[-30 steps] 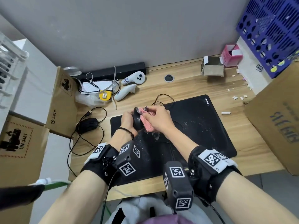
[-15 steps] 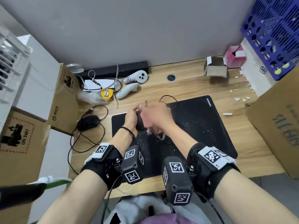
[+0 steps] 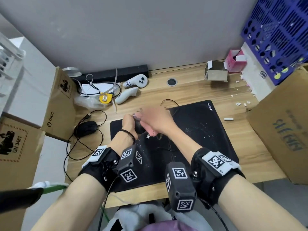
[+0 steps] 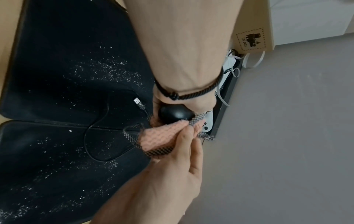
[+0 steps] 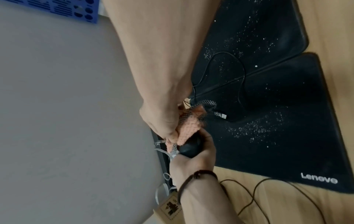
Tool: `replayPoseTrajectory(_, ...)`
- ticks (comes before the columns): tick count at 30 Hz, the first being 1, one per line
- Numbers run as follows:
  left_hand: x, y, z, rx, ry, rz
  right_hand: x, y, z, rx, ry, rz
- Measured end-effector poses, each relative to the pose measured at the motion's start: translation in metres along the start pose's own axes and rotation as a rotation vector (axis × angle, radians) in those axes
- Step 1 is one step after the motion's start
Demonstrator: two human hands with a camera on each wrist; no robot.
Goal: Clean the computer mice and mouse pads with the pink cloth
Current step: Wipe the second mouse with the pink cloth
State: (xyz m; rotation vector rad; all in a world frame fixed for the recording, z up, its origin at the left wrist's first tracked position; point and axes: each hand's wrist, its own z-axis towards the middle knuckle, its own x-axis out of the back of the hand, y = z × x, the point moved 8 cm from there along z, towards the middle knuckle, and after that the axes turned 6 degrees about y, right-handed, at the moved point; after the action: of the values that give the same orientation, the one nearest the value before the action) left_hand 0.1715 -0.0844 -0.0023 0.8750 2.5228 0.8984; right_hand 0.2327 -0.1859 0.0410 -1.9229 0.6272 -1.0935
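My left hand [image 4: 184, 103] is clamped around the smooth, rigid black plastic computer mouse [image 4: 175, 114], raised above the speckled black fabric mouse pads [image 3: 196, 130]. My right hand [image 4: 172, 171] pinches the soft pink knitted cloth [image 4: 159, 137] against it at 6 o'clock. The shell looks light and probably slippery; grip its sides.

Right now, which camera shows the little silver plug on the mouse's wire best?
The left wrist view: the USB plug lies sharp and unblocked on the black mouse pad. The right wrist view also shows it, partly tucked beside the pink cloth. In the head view it is only a tiny blurred speck.
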Motion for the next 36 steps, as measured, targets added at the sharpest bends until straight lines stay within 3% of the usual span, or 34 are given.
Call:
replayPoseTrajectory(3,-0.003,-0.007,0.001,0.009,-0.012,0.008,0.015,0.005,0.0,-0.03,0.034,0.012)
replayPoseTrajectory(8,-0.025,-0.015,-0.01,-0.002,-0.15,0.092,0.031,-0.013,0.007,0.004,0.154,-0.018)
replayPoseTrajectory(11,-0.023,-0.009,-0.01,0.012,-0.162,0.065,0.03,-0.019,0.004,0.083,0.158,0.023)
replayPoseTrajectory(14,-0.01,-0.003,-0.005,0.038,-0.09,-0.019,0.031,-0.008,0.001,0.126,0.144,0.031)
replayPoseTrajectory(19,0.002,-0.006,-0.001,0.026,-0.08,-0.072,0.034,0.015,0.002,0.076,0.134,-0.029)
replayPoseTrajectory(26,-0.017,-0.019,-0.008,0.012,-0.136,0.035,0.013,-0.008,0.006,0.076,0.135,0.029)
replayPoseTrajectory(31,0.002,-0.012,0.0,0.048,-0.095,-0.053,0.028,0.02,0.008,0.029,0.127,0.045)
replayPoseTrajectory(36,0.005,-0.015,-0.006,0.066,-0.19,-0.021,0.046,0.033,0.02,-0.071,0.204,0.169)
